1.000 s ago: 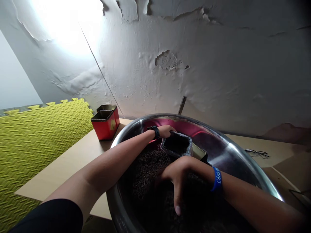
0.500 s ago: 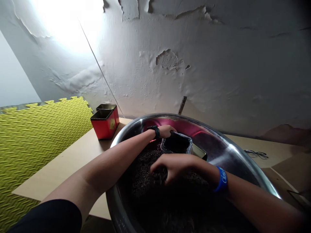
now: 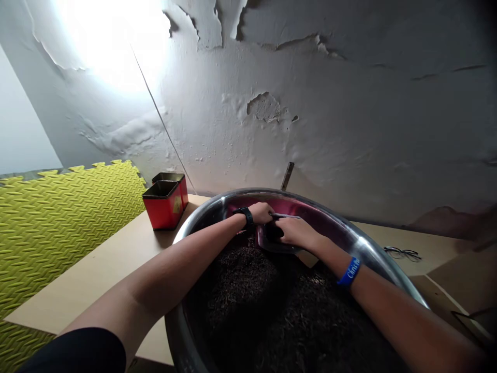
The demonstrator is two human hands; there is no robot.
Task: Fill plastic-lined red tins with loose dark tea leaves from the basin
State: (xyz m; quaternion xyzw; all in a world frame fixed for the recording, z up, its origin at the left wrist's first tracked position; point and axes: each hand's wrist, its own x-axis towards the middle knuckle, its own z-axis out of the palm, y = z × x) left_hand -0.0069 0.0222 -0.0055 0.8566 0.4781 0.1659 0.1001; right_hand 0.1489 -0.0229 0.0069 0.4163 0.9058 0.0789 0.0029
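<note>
The left hand point(image 3: 261, 213) is gripping the rim of the container point(image 3: 280, 249), which is sitting just below its fingers in the metal basin point(image 3: 361, 242). The right hand point(image 3: 297, 231) is resting its fingers inside the mouth; whether they are pinching any of the dark shreds point(image 3: 240, 285), I cannot tell.

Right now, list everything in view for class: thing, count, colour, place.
Bowl: 1, silver, on table
Table: 1, pale wood, under bowl
Loose material: uncountable, blackish, in bowl
Lined container: 1, colour unclear, in bowl
Unclear piece: 1, gold, beside container
Open tins: 2, red, left of bowl
Glasses: 1, dark, right of bowl
Mat: 1, yellow, far left
Wall: 1, grey, behind
Strip: 1, dark, against wall
Watch: 1, black, left wrist
Wristband: 1, blue, right wrist
Sleeve: 1, black, left arm
Left hand: 1, bare, on container rim
Right hand: 1, bare, at container mouth
</note>
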